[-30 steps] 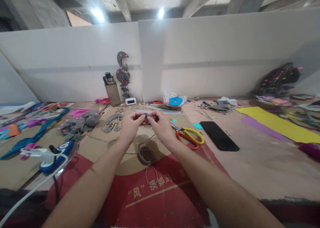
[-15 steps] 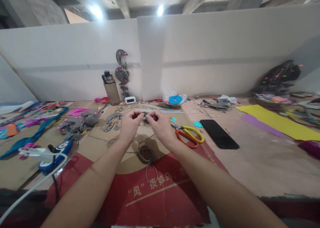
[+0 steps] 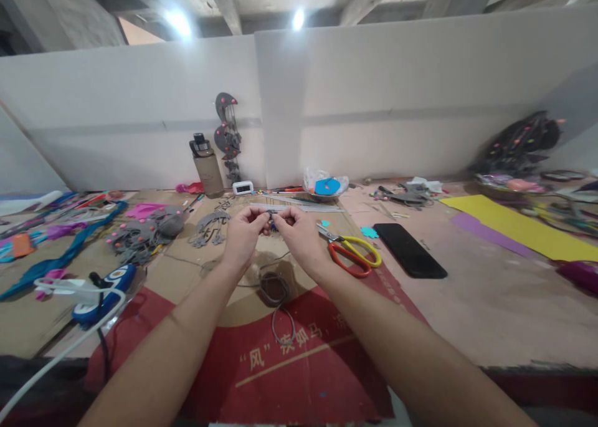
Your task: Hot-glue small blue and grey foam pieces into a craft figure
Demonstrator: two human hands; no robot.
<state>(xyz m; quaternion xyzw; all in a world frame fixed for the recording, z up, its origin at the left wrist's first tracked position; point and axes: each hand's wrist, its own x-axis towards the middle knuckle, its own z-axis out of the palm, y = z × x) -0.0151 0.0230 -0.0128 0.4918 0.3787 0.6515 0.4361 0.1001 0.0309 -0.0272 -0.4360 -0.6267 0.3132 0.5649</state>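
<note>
My left hand (image 3: 246, 232) and my right hand (image 3: 298, 230) meet above the cardboard, thumbs and forefingers pinched close together. Between the fingertips is a small dark grey piece (image 3: 271, 213), mostly covered, so its kind is unclear. Below the hands a loose coil of grey cord (image 3: 275, 288) lies on the red and brown cardboard sheet (image 3: 299, 377). Scissors (image 3: 355, 255) with one red and one yellow handle rest just right of my right hand. Left of my left hand lies a grey cut-out with dangling flower shapes (image 3: 212, 226).
A black phone (image 3: 410, 250) lies at the right, near yellow paper (image 3: 523, 227). At the back stand a bottle (image 3: 208, 168) and a small white clock (image 3: 242, 187). Pinned grey pieces (image 3: 149, 230) and a blue power strip (image 3: 105, 296) with a white cable occupy the left.
Both hands stay in almost the same place, still pinched together. Only slight finger movement shows around the small grey piece.
</note>
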